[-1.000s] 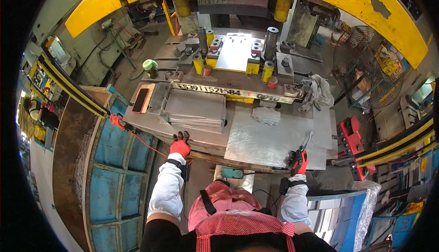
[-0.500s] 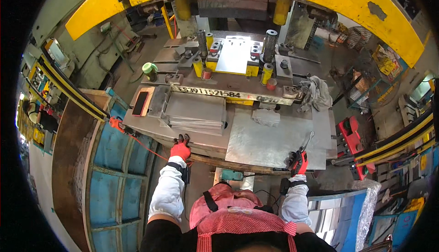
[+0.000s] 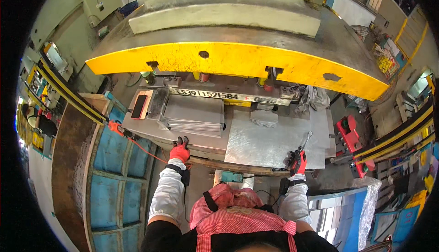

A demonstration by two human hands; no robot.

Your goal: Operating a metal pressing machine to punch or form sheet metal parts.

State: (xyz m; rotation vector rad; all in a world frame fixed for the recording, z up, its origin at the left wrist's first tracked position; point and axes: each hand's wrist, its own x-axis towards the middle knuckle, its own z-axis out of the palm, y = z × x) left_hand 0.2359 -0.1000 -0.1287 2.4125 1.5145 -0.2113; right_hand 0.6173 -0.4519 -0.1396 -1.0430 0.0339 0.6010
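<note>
Ylw press beam [image 3: 238,59] dropped beyond cluttered wkbench [image 3: 208,140].

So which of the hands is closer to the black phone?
Left. The left hand is at the table's front edge, to the right of the black phone. The right hand is much farther right, by the large metal sheet's front edge.

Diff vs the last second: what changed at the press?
The yellow-fronted press ram came down; it now hides the bright plate and most of the tooling behind it. No visible grasp or release. Unchanged: left hand at the bench's front edge, right hand with its metal tool, sheet stack.
</note>
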